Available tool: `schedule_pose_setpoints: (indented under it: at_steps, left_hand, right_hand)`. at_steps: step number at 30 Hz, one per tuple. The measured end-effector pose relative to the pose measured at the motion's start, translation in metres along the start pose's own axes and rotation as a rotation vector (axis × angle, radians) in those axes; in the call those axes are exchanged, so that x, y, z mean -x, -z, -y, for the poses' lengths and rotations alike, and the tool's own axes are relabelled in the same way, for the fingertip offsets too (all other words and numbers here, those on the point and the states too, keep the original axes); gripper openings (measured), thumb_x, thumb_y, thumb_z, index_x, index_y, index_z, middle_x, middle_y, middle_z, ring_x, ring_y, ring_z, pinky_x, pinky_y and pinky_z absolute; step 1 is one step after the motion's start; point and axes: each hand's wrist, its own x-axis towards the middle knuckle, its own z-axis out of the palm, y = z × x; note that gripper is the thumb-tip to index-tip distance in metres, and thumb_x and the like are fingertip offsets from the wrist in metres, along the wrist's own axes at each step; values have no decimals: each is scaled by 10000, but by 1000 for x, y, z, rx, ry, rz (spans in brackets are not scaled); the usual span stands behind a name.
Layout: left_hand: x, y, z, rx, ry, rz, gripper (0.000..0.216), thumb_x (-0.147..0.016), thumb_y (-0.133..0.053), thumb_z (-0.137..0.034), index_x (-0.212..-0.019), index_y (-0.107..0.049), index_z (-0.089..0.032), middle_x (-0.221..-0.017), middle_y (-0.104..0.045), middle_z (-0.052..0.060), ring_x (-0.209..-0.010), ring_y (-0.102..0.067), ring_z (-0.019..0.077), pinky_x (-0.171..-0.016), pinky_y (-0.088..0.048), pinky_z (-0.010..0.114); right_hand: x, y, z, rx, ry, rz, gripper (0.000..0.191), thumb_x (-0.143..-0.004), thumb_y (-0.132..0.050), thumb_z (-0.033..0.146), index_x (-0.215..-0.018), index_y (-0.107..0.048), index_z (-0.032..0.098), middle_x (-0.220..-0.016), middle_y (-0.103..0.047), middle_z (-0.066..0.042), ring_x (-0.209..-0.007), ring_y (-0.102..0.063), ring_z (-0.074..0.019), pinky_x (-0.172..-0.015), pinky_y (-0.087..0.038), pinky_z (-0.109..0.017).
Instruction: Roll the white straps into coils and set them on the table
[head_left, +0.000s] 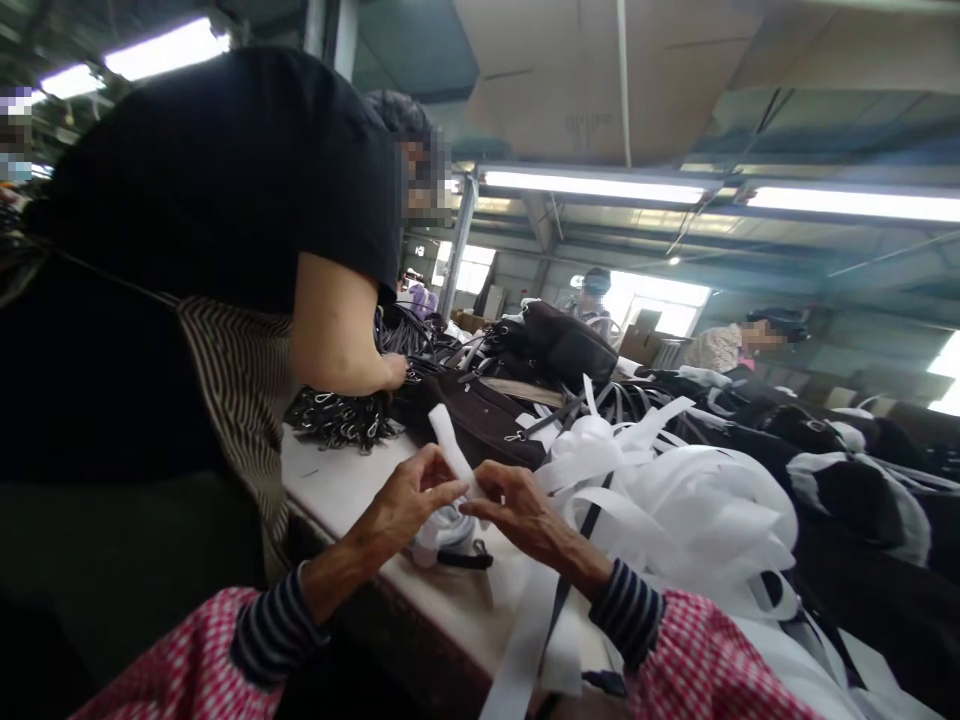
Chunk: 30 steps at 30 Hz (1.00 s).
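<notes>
Between my two hands a white strip [448, 440] stands up, its free end leaning to the left. My left hand [415, 495] pinches it from the left, thumb and fingers pressed together. From the right, my right hand [517, 510] grips the same strip low down, its fingers curled and close to the left fingertips. Just below my fingers sits a coiled white and grey roll [450, 525] on the table. A short black strap with a metal clip [469, 558] lies against it. The strip's lower end is hidden by my fingers.
A large heap of white strips [675, 510] lies right of my hands on the white table [330, 480]. Black bags [480, 415] and straps with metal clips [352, 420] are piled behind. A co-worker in black [225, 200] leans over the table at left. Other people work farther back.
</notes>
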Motion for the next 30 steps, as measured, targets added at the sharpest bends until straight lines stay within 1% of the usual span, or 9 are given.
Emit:
schedule_pose_setpoints:
  at_steps: [4,6,9,12,15,19,22,26,30]
  left_hand:
    - [15,21,22,-583,-70,173,164,-897,-650,-335,-972,-712,-203,-1037,-692,61,-1058,-595,284,-941,-462,446]
    - [24,26,29,-719,-128,265,89,-916,-637,-256,-935,-710,-208,-1053,-682,52,-1068,-569,270,-969,-438,431]
    - [35,29,31,-760,-179,356,108,-906,-657,-158,-988,-693,-219,-1159,-667,33,-1143,-537,243,-1014,-416,377]
    - [38,33,26,-732,-202,414,152,-924,-666,-161,-1059,-677,-231,-1163,-668,13,-1170,-522,219,-1028,-401,332]
    - [31,41,23,-677,-177,478,61,-963,-635,-203,-967,-687,-235,-1128,-672,-6,-1155,-532,198,-1024,-390,304]
    - [24,46,27,-637,-66,423,89,-914,-686,-212,-827,-689,-232,-1137,-652,-25,-1139,-544,192,-1019,-380,295]
    - [24,41,29,-656,-43,375,44,-912,-662,-199,-912,-683,-237,-1146,-635,-15,-1155,-534,203,-1019,-391,316]
    - [26,26,23,-883,-46,363,127,-974,-552,-186,-1032,-656,-231,-1118,-621,19,-1143,-526,230,-1011,-420,386]
    - [25,14,15,-1137,-15,318,139,-968,-523,-157,-989,-649,-212,-1170,-585,60,-1166,-511,263,-946,-476,398]
  right_hand:
    - [5,-9,-24,-174,-126,-22,465,-790,-767,343,-642,-348,205,-642,-295,74,-603,-273,-97,-544,-206,-266]
    - [4,-16,-34,-224,-126,9,460,-800,-729,338,-645,-313,214,-654,-254,71,-607,-241,-99,-541,-193,-269]
    - [0,-25,-43,-222,-57,34,337,-837,-633,311,-684,-350,212,-688,-302,59,-635,-286,-110,-567,-233,-261]
    - [-4,-24,-46,-190,-31,6,183,-787,-561,203,-709,-396,207,-708,-378,48,-664,-356,-124,-601,-283,-260]
    - [-7,-18,-45,-262,-49,53,56,-751,-513,152,-737,-481,195,-714,-466,31,-681,-437,-139,-614,-322,-262]
    - [-12,-20,-39,-287,-70,42,119,-822,-560,199,-714,-515,183,-690,-476,33,-663,-438,-130,-611,-312,-261]
    - [-14,-32,-38,-228,-112,110,146,-832,-674,264,-745,-598,175,-684,-520,39,-649,-463,-127,-607,-305,-261]
    - [-12,-42,-41,-42,-73,109,141,-749,-758,181,-796,-626,172,-812,-596,18,-769,-519,-152,-691,-330,-264]
    - [-10,-42,-45,-25,-71,83,131,-724,-643,69,-801,-613,170,-821,-601,8,-775,-520,-153,-715,-342,-267]
